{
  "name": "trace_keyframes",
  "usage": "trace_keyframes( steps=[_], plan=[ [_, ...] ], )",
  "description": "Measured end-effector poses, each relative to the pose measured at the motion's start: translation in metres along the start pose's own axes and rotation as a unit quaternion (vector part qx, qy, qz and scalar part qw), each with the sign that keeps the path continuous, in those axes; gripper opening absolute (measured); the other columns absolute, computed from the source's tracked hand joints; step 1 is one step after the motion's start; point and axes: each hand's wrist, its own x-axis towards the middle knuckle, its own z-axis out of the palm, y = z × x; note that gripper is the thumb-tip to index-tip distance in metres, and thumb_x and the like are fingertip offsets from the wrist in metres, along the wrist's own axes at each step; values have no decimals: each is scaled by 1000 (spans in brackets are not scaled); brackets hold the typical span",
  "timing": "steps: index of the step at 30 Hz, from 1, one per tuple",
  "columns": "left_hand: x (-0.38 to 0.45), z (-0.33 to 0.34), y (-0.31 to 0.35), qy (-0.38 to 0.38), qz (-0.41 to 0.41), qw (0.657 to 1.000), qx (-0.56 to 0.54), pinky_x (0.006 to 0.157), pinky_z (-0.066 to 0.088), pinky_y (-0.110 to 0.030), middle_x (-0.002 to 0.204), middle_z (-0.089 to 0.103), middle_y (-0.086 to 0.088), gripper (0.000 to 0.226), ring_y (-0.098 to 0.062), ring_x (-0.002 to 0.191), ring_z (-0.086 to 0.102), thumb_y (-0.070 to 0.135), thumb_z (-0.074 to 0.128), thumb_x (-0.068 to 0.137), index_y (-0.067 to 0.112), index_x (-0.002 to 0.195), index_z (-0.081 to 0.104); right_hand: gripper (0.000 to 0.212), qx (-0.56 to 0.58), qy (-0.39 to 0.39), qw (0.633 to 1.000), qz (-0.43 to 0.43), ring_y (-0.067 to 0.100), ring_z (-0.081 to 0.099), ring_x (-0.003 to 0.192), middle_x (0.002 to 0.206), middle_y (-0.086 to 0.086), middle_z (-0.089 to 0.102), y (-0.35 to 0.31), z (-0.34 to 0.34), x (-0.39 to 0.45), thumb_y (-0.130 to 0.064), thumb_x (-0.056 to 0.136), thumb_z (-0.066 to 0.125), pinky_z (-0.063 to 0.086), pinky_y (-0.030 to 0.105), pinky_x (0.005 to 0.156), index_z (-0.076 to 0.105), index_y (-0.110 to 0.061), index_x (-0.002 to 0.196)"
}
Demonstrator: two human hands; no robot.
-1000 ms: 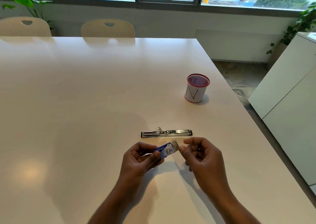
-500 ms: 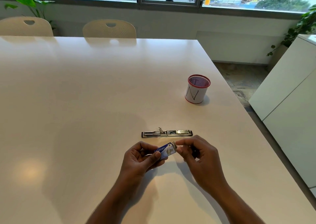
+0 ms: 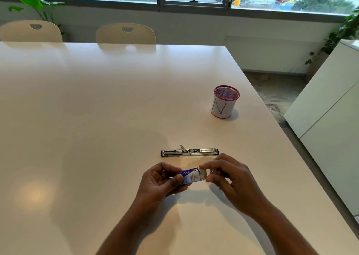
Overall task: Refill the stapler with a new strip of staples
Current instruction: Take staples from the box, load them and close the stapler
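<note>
Head view: left hand clamped round staple box; right hand pinching its open flap (stapler flat on desk).

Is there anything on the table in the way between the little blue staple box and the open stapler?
Nothing visible. The staple box, gripped by the left hand with the right hand at its open flap, is just in front of the open stapler, with only bare table between. The mesh cup stands farther off.
</note>
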Motion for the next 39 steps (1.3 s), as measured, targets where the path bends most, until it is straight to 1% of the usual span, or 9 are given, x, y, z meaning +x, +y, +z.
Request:
trace_keyframes(
  steps=[5, 9, 13, 17, 20, 23, 30, 34, 39],
  plan=[
    [-1, 1, 2, 7, -2, 1000, -17, 69, 66, -29, 105, 79, -27, 16, -41, 94, 81, 12, 85, 72, 12, 88, 80, 23, -109, 55, 990, -66, 6, 61, 87, 101, 1, 63, -3, 8, -3, -14, 97, 65, 50, 13, 71, 74, -13, 119],
    [-1, 4, -1, 13, 21, 1000, -6, 71, 66, -30, 104, 79, -27, 19, -37, 91, 81, 13, 88, 71, 10, 87, 79, 21, -96, 90, 991, -32, 3, 62, 85, 100, -2, 64, -8, 19, -9, -15, 96, 67, 49, 11, 69, 75, -13, 116],
    [-1, 3, -5, 18, 35, 998, 45, 74, 67, -31, 105, 81, -21, 16, -39, 99, 80, 13, 88, 75, 12, 87, 77, 19, -80, 137, 987, 31, 8, 63, 81, 94, -7, 65, -16, 34, -13, -11, 93, 72, 52, 16, 63, 72, -16, 112],
    [0, 2, -4, 12, 35, 998, 41, 76, 67, -34, 107, 81, -21, 28, -39, 100, 80, 24, 95, 70, 12, 88, 77, 26, 12, 177, 970, 164, 15, 60, 65, 72, -7, 65, -27, 39, -14, -22, 89, 77, 52, 23, 55, 68, -26, 113],
    [0, 2, -6, 15, 39, 999, 25, 76, 66, -33, 107, 81, -22, 40, -37, 97, 81, 35, 102, 65, 12, 88, 78, 24, 191, 144, 932, 271, 13, 57, 55, 71, 2, 73, -34, 36, -12, -42, 79, 76, 50, 25, 49, 78, -27, 97],
    [0, 2, -7, 12, 42, 999, 15, 76, 66, -32, 107, 81, -22, 46, -36, 98, 81, 39, 104, 60, 13, 88, 78, 23, 296, 125, 893, 316, 15, 52, 53, 64, 8, 68, -39, 31, -11, -38, 75, 76, 47, 24, 47, 82, -21, 90],
    [0, 2, -6, 24, 34, 999, -1, 77, 67, -34, 106, 80, -23, 50, -39, 102, 79, 39, 106, 56, 11, 88, 79, 24, 339, 122, 875, 324, 13, 50, 53, 69, 10, 70, -45, 24, -11, -34, 74, 75, 47, 21, 48, 85, -24, 93],
    [-2, 3, -5, 24, 35, 999, 1, 76, 67, -33, 105, 80, -23, 25, -39, 103, 80, 19, 97, 69, 12, 86, 79, 26, 382, 99, 850, 348, 12, 49, 54, 71, 10, 70, -43, 21, -12, -26, 73, 79, 45, 20, 48, 85, -15, 96],
    [-3, 4, -4, 17, 38, 999, 12, 77, 67, -34, 105, 80, -23, 16, -37, 104, 79, 9, 88, 70, 14, 83, 80, 23, 307, 138, 879, 338, 13, 52, 53, 70, 11, 73, -42, 27, -12, -30, 73, 79, 49, 22, 50, 85, -17, 91]
  ],
)
